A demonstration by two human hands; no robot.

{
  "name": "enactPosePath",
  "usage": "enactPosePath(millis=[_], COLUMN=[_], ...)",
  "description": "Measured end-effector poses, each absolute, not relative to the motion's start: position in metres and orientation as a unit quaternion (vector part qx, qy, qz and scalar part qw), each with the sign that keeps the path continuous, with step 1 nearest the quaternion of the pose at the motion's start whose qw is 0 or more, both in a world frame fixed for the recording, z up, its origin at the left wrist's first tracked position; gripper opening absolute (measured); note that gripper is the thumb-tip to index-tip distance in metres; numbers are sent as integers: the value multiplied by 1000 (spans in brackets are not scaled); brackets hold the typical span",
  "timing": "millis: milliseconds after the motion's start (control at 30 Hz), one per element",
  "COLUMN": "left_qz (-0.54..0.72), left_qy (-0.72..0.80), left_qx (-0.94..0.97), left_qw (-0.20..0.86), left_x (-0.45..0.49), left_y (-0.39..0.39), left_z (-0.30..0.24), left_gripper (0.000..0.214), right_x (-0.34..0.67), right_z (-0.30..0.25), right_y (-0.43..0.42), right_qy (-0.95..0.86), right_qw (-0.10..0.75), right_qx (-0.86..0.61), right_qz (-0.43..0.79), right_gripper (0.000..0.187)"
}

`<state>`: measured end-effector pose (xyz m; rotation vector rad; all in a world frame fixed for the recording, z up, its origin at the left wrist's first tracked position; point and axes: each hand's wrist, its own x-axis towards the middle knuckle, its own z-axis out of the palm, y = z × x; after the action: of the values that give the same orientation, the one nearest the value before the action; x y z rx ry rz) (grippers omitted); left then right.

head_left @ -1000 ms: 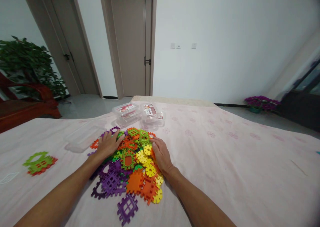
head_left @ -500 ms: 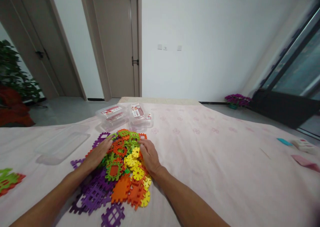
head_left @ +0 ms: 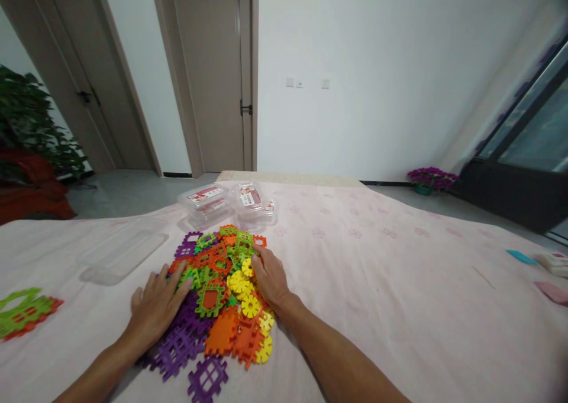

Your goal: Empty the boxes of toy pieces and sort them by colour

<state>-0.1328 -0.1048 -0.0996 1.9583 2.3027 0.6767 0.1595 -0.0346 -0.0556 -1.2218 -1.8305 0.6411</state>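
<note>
A heap of plastic interlocking building pieces (head_left: 220, 273) lies on the bedspread, mixed in purple, orange, green and yellow. My left hand (head_left: 155, 305) rests with fingers spread on the heap's left side, over purple and green pieces. Against the right side lies my right hand (head_left: 271, 277), its fingers stretched along the edge beside the yellow flower-shaped discs (head_left: 251, 305). Neither hand grips a piece, though my right fingertips are partly hidden among them. A purple window-shaped piece (head_left: 208, 380) lies at the near edge of the heap.
Clear lidded plastic boxes with labels (head_left: 206, 205) stand behind the heap. An open clear tray (head_left: 126, 252) is to the left, with green and orange pieces (head_left: 29, 314) nearer me. At the far right lie a blue item (head_left: 521, 257) and a pink cloth (head_left: 552, 292).
My left hand has slid back toward me and left, from the far left of the heap to its near left side. My right hand has stayed at the right edge. The view has shifted slightly.
</note>
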Motion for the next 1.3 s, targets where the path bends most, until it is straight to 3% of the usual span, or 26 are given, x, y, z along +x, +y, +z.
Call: enactPosePath(millis=[200, 467, 667, 833, 900, 1300], left_qz=[292, 416, 332, 181, 150, 196], left_qy=[705, 619, 562, 434, 401, 426], left_qx=[636, 639, 756, 879, 897, 870], left_qw=[112, 190, 50, -87, -106, -155], left_x=[-84, -60, -51, -29, -23, -40], left_y=[-86, -80, -116, -163, -171, -123], left_z=[-76, -41, -30, -46, -52, -42], left_gripper=[67, 61, 57, 101, 108, 49], right_x=[161, 163, 163, 162, 162, 164], right_z=[-53, -56, -56, -60, -62, -60], right_y=[-36, -39, -39, -36, -34, -30], right_qy=[-721, -713, -705, -701, -700, -663], right_qw=[412, 476, 499, 507, 508, 542], right_qx=[-481, -406, -400, -404, -404, -379], right_qz=[280, 316, 305, 296, 298, 349], right_gripper=[37, 38, 38, 37, 36, 35])
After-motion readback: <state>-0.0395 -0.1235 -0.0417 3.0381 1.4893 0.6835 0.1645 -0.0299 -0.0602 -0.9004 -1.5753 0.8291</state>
